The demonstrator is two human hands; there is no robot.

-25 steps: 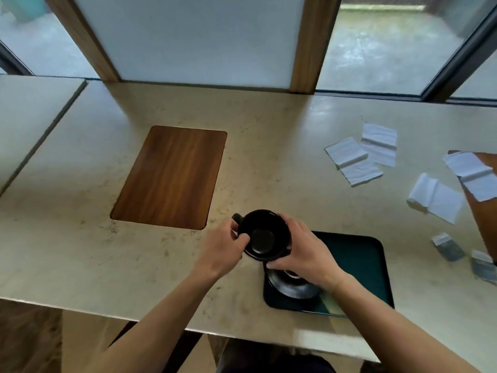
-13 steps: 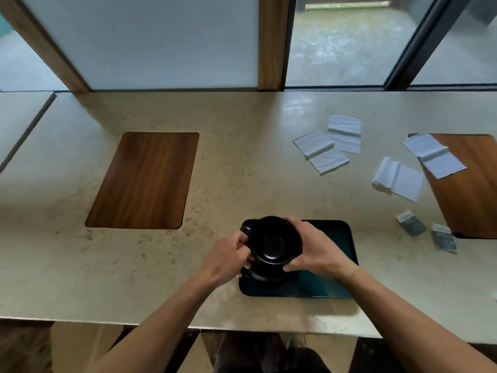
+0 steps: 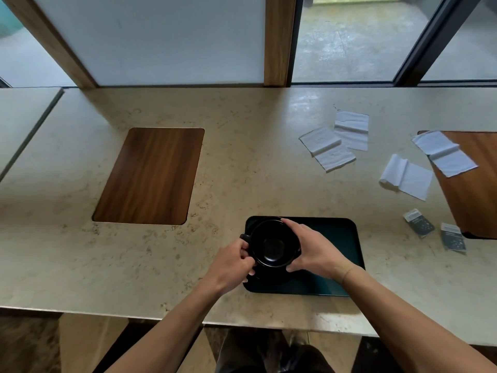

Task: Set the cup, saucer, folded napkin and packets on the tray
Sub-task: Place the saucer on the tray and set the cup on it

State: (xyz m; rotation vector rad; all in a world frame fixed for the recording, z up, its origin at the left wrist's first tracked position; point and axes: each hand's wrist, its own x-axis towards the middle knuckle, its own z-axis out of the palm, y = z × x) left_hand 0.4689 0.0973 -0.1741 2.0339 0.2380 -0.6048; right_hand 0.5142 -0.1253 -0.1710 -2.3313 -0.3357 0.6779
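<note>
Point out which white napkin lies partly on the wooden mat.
The far-right napkin: it overlaps the right wooden mat. The other three lie on bare counter.

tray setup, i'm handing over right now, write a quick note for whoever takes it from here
Left hand: grip on the cup at its handle side.
Right hand: grip on the cup's right side.
The cup is over the left end of the tray. A dark round shape under it is likely the saucer, mostly hidden.
Not yet on the tray: four napkins, nearest one, and two packets, all on the counter to the right.
Left: let go of the cup, add a folded napkin and the packets.
</note>
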